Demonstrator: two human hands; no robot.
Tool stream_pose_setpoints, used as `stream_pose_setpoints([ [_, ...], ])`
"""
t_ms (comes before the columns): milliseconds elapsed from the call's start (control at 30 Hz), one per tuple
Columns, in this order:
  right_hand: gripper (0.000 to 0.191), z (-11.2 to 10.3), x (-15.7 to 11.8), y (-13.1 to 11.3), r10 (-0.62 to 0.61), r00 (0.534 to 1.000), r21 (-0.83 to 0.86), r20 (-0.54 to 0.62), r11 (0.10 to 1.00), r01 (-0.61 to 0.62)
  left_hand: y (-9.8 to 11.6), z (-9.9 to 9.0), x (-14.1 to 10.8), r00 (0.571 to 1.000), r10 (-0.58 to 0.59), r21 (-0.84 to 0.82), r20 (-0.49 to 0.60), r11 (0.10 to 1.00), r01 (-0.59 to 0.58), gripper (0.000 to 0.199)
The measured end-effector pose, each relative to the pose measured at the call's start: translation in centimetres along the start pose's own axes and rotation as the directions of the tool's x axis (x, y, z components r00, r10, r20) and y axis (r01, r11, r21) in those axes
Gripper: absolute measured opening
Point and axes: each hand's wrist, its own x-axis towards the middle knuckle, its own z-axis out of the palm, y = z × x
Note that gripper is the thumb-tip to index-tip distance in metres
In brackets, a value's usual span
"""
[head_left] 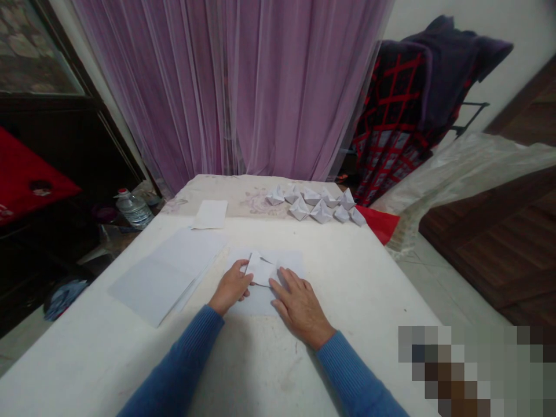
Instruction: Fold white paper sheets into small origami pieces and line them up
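Blue sleeves [174, 353] nearest | left hand [230, 288], right hand [299, 307] held apart, neither clamped | folded paper [260, 269] between both, long axis slanted, nearer left hand

Folded paper [260, 269] lay on a flat sheet [293, 262] at mid-surface [278, 234]. Paper stack [167, 275] lay to its left, single sheet [211, 214] farther back, and folded paper pieces [321, 213] in a cluster beyond, near the far edge.
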Motion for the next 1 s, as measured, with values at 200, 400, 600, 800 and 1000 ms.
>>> stream_pose_setpoints([
  [200, 0.051, 0.3, -0.1, 0.2, 0.002, 0.997, 0.002, 0.073, 1.000, -0.002, -0.1, 0.0, 0.1, 1.000, 0.012, 0.001, 0.010, 1.000, -0.012, 0.050],
  [400, 0.053, 0.3, -1.0, 0.4, 0.014, 0.997, -0.017, 0.082, 1.000, -0.012, 0.2, 0.0, -0.1, 1.000, 0.010, 0.044, -0.005, 0.999, -0.009, 0.050],
  [600, 0.050, -0.4, -1.2, 0.4, 0.034, 0.998, -0.017, 0.050, 0.999, -0.033, 0.0, 0.1, 0.1, 1.000, 0.010, 0.077, -0.005, 0.997, -0.010, 0.050],
  [800, 0.047, -0.7, -1.0, 0.1, -0.011, 0.997, -0.002, 0.071, 1.000, 0.011, -0.1, 0.2, 0.2, 1.000, 0.016, 0.107, -0.010, 0.994, -0.015, 0.051],
  [1000, 0.047, -0.3, -1.1, 0.3, 0.006, 0.998, 0.014, 0.059, 1.000, -0.007, -0.3, 0.1, 0.3, 1.000, 0.018, 0.098, 0.001, 0.995, -0.018, 0.053],
])
